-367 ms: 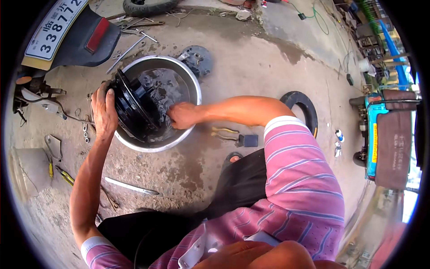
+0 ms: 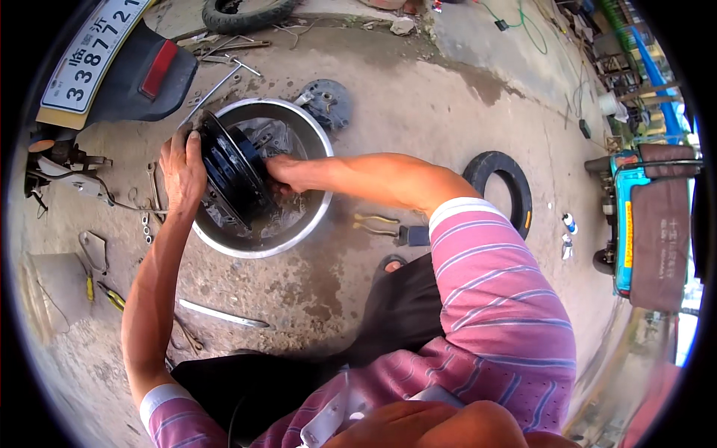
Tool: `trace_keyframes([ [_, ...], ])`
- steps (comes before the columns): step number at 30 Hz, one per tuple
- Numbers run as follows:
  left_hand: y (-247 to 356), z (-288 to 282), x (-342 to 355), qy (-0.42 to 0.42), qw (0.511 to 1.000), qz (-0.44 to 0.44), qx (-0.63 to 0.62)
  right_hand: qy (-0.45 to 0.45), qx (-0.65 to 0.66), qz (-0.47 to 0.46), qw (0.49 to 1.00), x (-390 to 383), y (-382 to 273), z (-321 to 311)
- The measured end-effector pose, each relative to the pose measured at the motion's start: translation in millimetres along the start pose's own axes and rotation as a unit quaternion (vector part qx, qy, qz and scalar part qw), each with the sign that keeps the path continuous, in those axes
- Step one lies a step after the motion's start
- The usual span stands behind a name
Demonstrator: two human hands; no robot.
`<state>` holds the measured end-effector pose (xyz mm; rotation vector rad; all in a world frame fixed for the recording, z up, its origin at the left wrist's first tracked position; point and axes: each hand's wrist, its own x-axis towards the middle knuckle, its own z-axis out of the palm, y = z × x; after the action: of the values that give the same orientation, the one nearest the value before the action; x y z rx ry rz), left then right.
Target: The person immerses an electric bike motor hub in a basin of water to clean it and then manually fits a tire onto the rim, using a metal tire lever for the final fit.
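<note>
Left hand (image 2: 183,173): fingers slightly spread on glossy black metal wheel (image 2: 230,170); pinch unclear. Right hand (image 2: 290,175): fingertips hidden, can't tell. Beneath fingers: round silvery metal basin (image 2: 263,252).

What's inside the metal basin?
The metal basin holds murky liquid and part of a tilted black wheel rim; the right hand reaches in beside it. Whatever lies beneath the wheel rim is covered.
</note>
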<state>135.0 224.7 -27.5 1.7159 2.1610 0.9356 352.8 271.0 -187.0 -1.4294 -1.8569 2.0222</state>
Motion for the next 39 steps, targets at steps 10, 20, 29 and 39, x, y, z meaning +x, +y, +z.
trace_keyframes([
  [10,14,19,18,-0.022,1.000,0.010,-0.001,0.365,-0.143,-0.403,0.827,-84,-126,-22],
  [20,-27,20,30,0.040,0.962,0.218,0.157,0.286,-0.431,-0.474,0.713,-108,-127,20],
  [29,1,11,26,-0.019,0.987,0.100,0.121,-0.001,-0.552,-0.380,0.742,-175,23,31],
  [39,23,5,20,0.009,0.998,0.009,0.059,-0.032,-0.433,-0.157,0.887,-85,6,-25],
])
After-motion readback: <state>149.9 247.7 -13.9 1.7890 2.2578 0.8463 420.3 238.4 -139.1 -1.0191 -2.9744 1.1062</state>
